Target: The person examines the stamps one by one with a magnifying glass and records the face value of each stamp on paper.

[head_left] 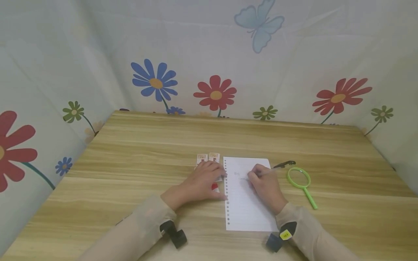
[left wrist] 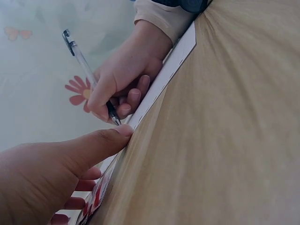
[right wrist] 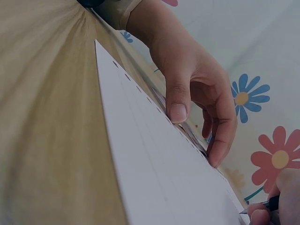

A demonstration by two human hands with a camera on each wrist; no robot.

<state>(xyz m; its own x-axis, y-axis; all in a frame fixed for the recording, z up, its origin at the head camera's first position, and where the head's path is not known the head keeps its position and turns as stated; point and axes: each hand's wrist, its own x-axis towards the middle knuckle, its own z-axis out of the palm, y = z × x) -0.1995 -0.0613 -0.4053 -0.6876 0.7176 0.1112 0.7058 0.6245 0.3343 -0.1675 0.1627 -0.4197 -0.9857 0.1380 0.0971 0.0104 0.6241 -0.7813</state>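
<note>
A lined sheet of loose-leaf paper [head_left: 248,214] with punched holes down its left edge lies on the table. My right hand [head_left: 267,186] pinches a pen [left wrist: 83,63] with a clear barrel and black cap end, its tip at the paper beside faint handwriting [head_left: 240,176]. My left hand [head_left: 199,183] rests with spread fingers at the sheet's holed edge, the thumb [left wrist: 112,138] touching that margin. Partly hidden under the left hand are small printed cards [head_left: 214,156] with red and orange pictures.
A green magnifying glass [head_left: 303,186] lies right of the sheet on the wooden table [head_left: 156,141]. Behind the table hangs a curtain [head_left: 281,79] printed with flowers and a butterfly. Both wrists wear black camera mounts [head_left: 176,235].
</note>
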